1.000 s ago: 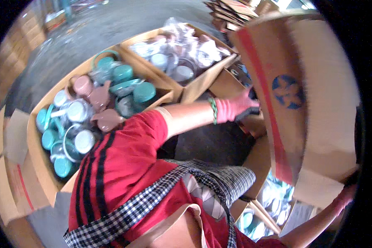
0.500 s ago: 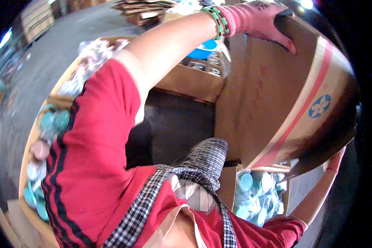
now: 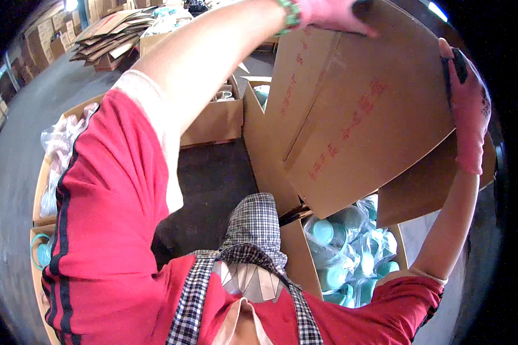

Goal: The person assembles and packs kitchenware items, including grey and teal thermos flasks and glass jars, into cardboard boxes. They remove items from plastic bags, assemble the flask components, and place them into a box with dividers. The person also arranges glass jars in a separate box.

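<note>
A large brown cardboard box [image 3: 380,115] is held up in front of me on the right, with red handwriting on its panel and a loose flap hanging at its lower right. My left hand [image 3: 336,14], in a pink glove, grips its upper edge with the thumb over the near face; part of the hand is cut off by the frame's top. On the far right edge, my gloved right hand [image 3: 471,103] clasps the board, thumb upward. Below the cardboard, an open carton [image 3: 302,253] holds several bagged turquoise cups [image 3: 334,276].
Open cartons stand along my left, one with clear plastic bags [image 3: 63,138], another with a turquoise item [image 3: 43,253]. Ahead is another carton [image 3: 213,123] with small goods. Flattened cardboard [image 3: 112,34] is piled at the back left. Dark floor [image 3: 213,178] lies between the cartons.
The box has swung round and tilted, so its handwritten panel now faces me and the red-striped side is out of sight. My right hand has risen from below to its right edge.
</note>
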A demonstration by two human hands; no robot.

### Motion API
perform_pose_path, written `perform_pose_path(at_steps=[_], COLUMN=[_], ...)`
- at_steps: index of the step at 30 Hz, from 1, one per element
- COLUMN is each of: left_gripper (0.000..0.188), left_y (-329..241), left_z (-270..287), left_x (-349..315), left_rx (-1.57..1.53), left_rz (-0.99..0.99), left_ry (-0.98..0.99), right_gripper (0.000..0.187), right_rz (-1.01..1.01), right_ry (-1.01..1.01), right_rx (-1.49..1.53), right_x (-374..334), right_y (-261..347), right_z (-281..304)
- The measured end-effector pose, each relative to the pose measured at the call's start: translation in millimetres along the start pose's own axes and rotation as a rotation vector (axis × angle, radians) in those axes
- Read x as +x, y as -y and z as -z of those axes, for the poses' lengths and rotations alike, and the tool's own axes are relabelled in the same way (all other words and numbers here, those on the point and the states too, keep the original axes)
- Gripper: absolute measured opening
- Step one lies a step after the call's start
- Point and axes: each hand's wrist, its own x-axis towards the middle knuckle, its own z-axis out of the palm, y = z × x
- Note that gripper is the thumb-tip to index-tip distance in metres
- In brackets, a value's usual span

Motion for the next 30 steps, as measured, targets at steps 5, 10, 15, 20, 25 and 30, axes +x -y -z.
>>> perform_pose_path(at_steps=[5,10,15,20,25,30], left_gripper=[0.08,0.066,0.034,0.014,0.014,0.007], left_y=[43,64,6,-25,-47,-60], left_z=[37,66,84,40,34,4], left_x=[6,3,-9,26,34,-11], left_rx=[0.308,0.442,0.055,0.145,0.396,0.352], left_rz=[-0.155,-0.231,0.288,-0.425,-0.299,-0.651], left_ry=[-0.144,-0.125,0.151,-0.097,-0.073,-0.242], right_gripper=[0.035,0.036,0.036,0.036,0.034,0.033], right_rz=[0.11,0.132,0.066,-0.022,-0.285,-0.129], right_ry=[-0.076,-0.175,-0.138,0.007,-0.015,-0.282], right_rx=[0.007,0.054,0.064,-0.116,0.846,0.606], right_x=[6,8,8,-12,28,26], right_y=[35,71,36,-32,77,67], right_z=[32,46,25,-1,-1,-67])
